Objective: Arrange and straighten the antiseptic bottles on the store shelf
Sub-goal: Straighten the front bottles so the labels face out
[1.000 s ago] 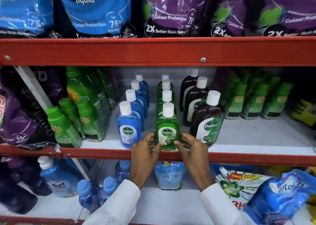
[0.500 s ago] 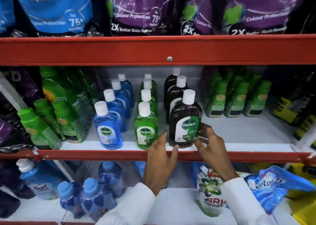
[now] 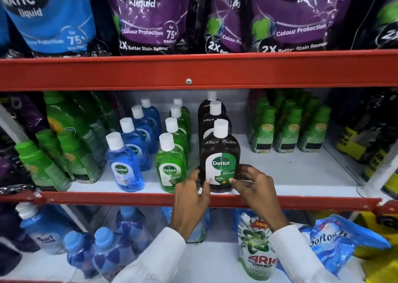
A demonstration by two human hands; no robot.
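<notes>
At the grip: the dark brown plastic Dettol bottle with a white cap (image 3: pixel 219 153), front of its row on the white shelf board (image 3: pixel 290 170).
Left hand (image 3: pixel 191 196): clasps the brown bottle's lower left side, thumb on the front near the label edge, fingers curled round the flank.
Right hand (image 3: pixel 255 187): clasps the lower right side of the same bottle, thumb tip on the label's bottom corner, fingers wrapped behind.
Grip state: both hands closed on the brown bottle, one on each flank, low on the body.
Long axis: vertical; the bottle stands upright on its base, cap up.
Facing: the white and green Dettol label looks straight out over the red metal shelf lip (image 3: pixel 129 197).
Behind the grip: two more brown bottles with white caps (image 3: pixel 215 114) in single file toward the back wall, upright.
Left of the grip: a row of green translucent Dettol bottles (image 3: pixel 171 168), white caps, upright, front label outward; just beside the left hand, apart from the held bottle.
Further left of the grip: a row of blue translucent Dettol bottles (image 3: pixel 126 166), upright, the front one turned slightly to the left.
Right of the grip: bare shelf board, then a cluster of small green-capped bottles (image 3: pixel 288 129) well apart.
Below the grip: white sleeves (image 3: pixel 155 259) and, on the lower shelf, a white and green Ariel pouch (image 3: pixel 255 250).
Above the grip: purple detergent pouches (image 3: pixel 146 17) on the upper shelf.
</notes>
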